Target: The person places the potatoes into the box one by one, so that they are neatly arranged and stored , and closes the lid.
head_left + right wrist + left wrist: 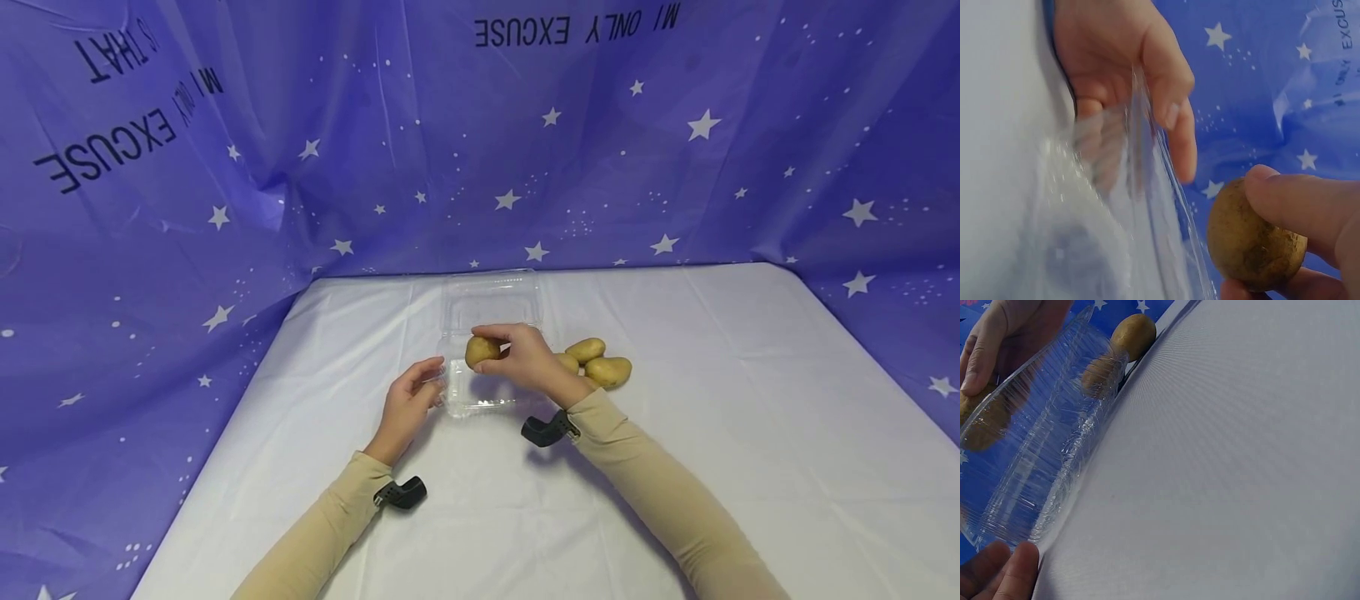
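My right hand (528, 358) pinches a potato (480, 352) between thumb and fingers, above a clear plastic clamshell container (480, 407). Dark marks show on the potato's skin (1257, 240) in the right wrist view. The container lies with its lid (491, 300) laid back, away from me. At its left end is my left hand (408, 404), the fingers loosely bent with their tips right at the container's wall. To the right of the container lie three potatoes (609, 372) close together, one of them partly hidden behind my right hand.
A white cloth (750, 433) covers the table. Purple-blue sheets (420, 167) with white stars and lettering hang behind it and at the sides. Each wrist wears a black camera mount (401, 494) over a beige sleeve (660, 483).
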`<action>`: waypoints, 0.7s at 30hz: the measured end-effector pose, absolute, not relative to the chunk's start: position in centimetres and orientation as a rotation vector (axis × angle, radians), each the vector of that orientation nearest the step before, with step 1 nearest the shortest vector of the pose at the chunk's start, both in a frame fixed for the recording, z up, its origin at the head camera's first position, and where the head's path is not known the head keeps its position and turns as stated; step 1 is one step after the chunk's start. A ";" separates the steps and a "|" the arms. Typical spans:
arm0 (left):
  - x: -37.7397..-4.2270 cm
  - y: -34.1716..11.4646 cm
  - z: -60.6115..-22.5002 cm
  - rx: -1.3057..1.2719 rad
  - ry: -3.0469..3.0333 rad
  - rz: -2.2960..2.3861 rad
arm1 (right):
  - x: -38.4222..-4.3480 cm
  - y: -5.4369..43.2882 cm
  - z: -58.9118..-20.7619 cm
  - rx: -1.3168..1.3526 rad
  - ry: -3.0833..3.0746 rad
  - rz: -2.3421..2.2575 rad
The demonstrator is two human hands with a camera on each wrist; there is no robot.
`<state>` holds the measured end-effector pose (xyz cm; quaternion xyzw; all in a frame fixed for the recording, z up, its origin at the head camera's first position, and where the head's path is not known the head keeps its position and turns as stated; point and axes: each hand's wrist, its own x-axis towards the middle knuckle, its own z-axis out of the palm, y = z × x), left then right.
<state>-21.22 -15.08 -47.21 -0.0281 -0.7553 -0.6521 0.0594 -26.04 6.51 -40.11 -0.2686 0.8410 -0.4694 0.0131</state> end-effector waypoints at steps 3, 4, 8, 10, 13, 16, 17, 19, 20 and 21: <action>-21.2 -15.1 -47.2 -0.085 -2.285 -1.980 | -25.7 5.6 -40.0 -0.859 2.607 -1.429; -21.2 -15.1 -47.2 -0.085 -2.286 -1.981 | -25.6 5.3 -40.0 -0.861 2.598 -1.419; -21.1 -15.1 -47.1 -0.084 -2.299 -1.978 | -25.1 4.5 -40.1 -0.873 2.584 -1.376; -21.1 -15.1 -47.1 -0.090 -2.305 -1.976 | -25.0 4.2 -40.3 -0.892 2.591 -1.351; -21.0 -15.1 -47.1 -0.097 -2.313 -1.972 | -24.9 3.9 -40.7 -0.908 2.598 -1.320; -21.0 -15.2 -47.0 -0.092 -2.326 -1.968 | -24.8 3.7 -41.1 -0.915 2.605 -1.287; -21.0 -15.2 -47.0 -0.091 -2.327 -1.968 | -24.8 3.7 -41.2 -0.916 2.609 -1.278; -21.1 -15.2 -47.0 -0.085 -2.324 -1.969 | -24.9 3.6 -41.3 -0.926 2.619 -1.255; -21.1 -15.2 -47.0 -0.086 -2.325 -1.965 | -24.9 3.6 -41.4 -0.934 2.624 -1.247; -21.1 -15.2 -47.0 -0.087 -2.322 -1.963 | -24.9 3.6 -41.5 -0.940 2.630 -1.240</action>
